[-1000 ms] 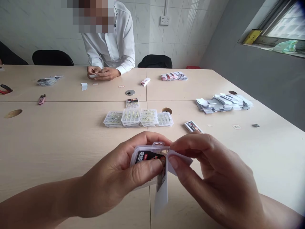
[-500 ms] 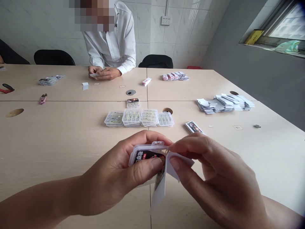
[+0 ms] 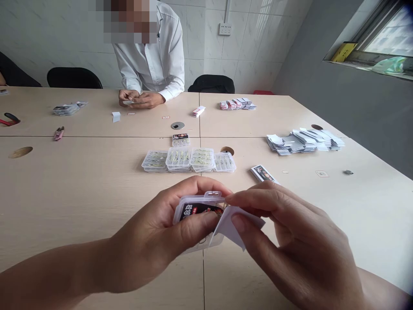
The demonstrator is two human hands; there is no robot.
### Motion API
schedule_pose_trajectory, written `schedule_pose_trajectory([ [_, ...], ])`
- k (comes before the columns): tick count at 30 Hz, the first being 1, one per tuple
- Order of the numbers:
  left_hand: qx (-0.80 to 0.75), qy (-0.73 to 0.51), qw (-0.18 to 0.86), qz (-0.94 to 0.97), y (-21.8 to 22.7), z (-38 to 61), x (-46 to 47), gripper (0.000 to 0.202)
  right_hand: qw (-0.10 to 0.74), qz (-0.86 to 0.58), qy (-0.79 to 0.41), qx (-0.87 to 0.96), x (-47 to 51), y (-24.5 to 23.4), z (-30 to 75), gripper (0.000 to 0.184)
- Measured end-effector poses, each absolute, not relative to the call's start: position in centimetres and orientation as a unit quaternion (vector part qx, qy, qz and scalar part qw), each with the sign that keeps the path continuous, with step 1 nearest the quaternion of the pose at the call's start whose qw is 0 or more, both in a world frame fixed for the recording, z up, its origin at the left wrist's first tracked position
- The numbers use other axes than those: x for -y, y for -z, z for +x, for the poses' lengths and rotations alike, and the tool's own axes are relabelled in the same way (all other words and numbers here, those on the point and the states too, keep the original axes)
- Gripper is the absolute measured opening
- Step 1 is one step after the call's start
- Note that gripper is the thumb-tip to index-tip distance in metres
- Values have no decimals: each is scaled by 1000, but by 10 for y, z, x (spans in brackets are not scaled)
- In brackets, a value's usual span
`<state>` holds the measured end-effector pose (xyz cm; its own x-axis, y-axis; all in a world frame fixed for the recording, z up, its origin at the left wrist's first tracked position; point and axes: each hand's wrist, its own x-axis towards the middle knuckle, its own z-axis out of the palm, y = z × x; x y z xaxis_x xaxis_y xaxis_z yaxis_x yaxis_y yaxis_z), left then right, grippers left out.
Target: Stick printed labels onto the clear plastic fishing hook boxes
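Note:
My left hand is wrapped round a clear plastic box with a hanging tab on its top edge, thumb pressed across the front. A black printed label shows inside or on the box's upper part; I cannot tell which. At the box's right edge my right hand is closed, thumb and forefinger pinching a folded white paper there. The paper's left part overlaps the box front beside my left thumb. Whether paper and box are joined is hidden by my fingers.
Beyond my hands stand stacked clear boxes with small hooks. A stack of printed cards and piles of white papers lie to the right. Across the table a person handles a small item. Pink clippers lie left.
The paper's printed flap, which hung down in front of the box, has swung up and its white side now faces me. More of the box's lower front shows. Both hands keep their grip.

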<state>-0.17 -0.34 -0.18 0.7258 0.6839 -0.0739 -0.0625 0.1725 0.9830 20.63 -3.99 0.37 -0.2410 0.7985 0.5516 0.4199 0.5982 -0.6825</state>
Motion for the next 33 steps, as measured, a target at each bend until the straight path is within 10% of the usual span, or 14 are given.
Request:
schedule_pose_trajectory([
  [33,-285,-288,643,649,-2,1,1,12,463,-407,-156,772,37,3,208,16],
])
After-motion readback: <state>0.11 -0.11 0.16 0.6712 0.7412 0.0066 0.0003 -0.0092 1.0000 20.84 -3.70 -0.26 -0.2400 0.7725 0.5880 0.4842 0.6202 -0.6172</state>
